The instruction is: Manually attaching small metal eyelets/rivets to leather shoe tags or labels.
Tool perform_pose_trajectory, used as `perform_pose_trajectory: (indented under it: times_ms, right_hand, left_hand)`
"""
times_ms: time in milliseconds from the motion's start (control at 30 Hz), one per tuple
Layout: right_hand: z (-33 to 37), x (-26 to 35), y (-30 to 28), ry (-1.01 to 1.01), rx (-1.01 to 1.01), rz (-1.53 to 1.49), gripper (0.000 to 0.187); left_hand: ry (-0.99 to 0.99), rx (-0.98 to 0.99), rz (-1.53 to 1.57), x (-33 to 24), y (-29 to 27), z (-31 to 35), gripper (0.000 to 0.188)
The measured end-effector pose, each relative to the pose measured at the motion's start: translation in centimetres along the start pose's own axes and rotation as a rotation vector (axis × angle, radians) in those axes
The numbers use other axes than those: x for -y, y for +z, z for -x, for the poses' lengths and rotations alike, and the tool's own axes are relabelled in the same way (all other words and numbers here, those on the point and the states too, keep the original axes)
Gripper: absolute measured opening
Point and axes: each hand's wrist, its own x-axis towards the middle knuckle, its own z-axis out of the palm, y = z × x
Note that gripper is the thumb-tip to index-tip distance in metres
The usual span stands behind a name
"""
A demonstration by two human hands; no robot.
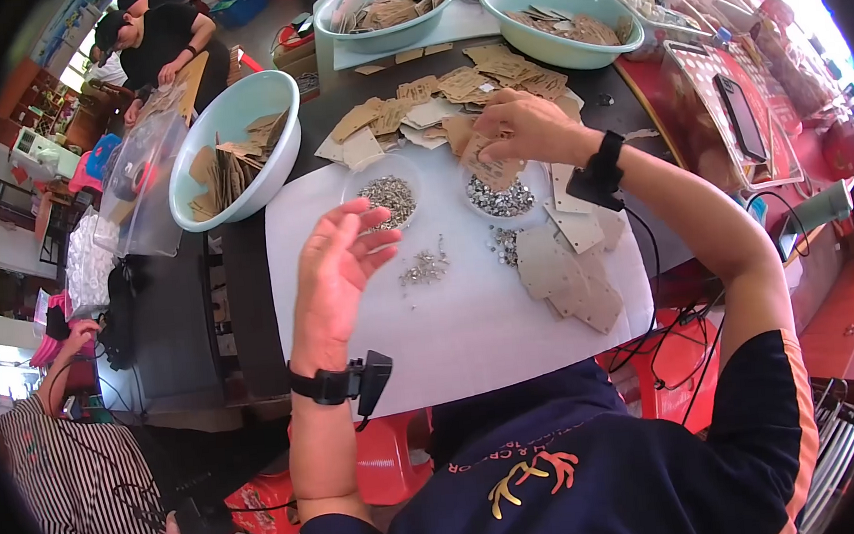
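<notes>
Pale green basins (278, 153) and a dark table surround a white sheet (464, 354), whose far edge meets a loose heap of brown cards (414, 107). One card (497, 169) hangs over the right-hand dish (532, 175), near the sheet's far edge; the right hand (536, 128) has thumb and fingers drawn nearly together at it (whether they truly pinch it, I cannot tell). Above the sheet's left side, the left hand (332, 274) is half open and empty, fingers loosely curled. The card looks light, stiff and easily creased, probably best held by an edge; the loose metal bits (425, 267) look hard and slippery, suited to fingertips
</notes>
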Motion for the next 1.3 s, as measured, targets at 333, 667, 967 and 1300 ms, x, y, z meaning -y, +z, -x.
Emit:
perform_pose_trajectory:
  times_ms: [333,667,967,1300]
  right_hand:
    - [-2.5,-1.3,-2.4,0.334,0.124,-0.739,0.019]
    - [-6.5,-2.2,-2.4,0.069,0.149,-0.656,0.018]
    - [-5.4,-1.8,-1.4,-0.087,0.227,-0.147,0.020]
    - [-2.6,-0.5,-5.9,0.095,0.141,-0.914,0.028]
  left_hand:
    - [-0.087,0.171,-0.161,2.5,3.6,-0.6,0.027]
    - [-0.109,0.147,-0.198,2.9,3.6,-0.7,0.027]
    - [-0.091,0.136,-0.230,2.9,3.3,-0.6,0.027]
    - [0.046,0.141,-0.375,1.6,4.6,-1.2,0.034]
